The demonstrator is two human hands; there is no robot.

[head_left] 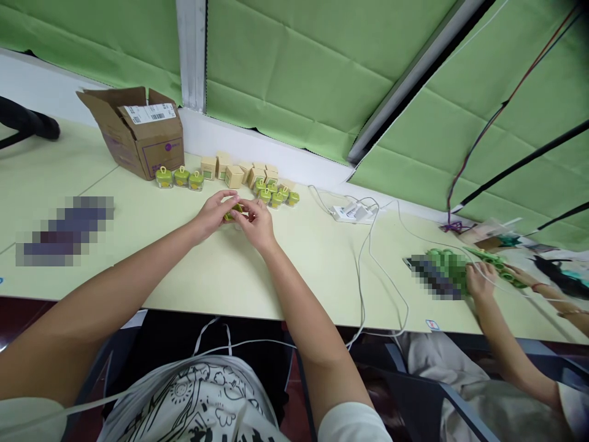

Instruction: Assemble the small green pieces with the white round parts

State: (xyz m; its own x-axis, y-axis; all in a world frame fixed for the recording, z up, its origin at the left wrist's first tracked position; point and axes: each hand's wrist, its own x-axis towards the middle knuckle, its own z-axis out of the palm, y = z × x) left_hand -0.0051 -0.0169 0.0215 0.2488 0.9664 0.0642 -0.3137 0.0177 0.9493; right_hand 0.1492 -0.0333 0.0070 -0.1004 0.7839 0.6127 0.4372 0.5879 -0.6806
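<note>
My left hand (216, 215) and my right hand (257, 222) meet over the table, fingers closed around a small green-lidded jar (233, 213). Only part of its green top shows between the fingers. Just beyond my left hand, three similar jars with looped green lids (181, 177) stand in a row. Several more green-lidded jars (277, 199) are grouped beyond my right hand. Small cream-coloured boxes (234, 177) stand behind and between these groups.
An open cardboard box (142, 138) stands at the back left. A white power strip (352, 213) with trailing cables lies right of the jars. At the far right, another person's hands (481, 279) handle green items (499, 264). Two blurred-out patches cover things on the table (304, 270).
</note>
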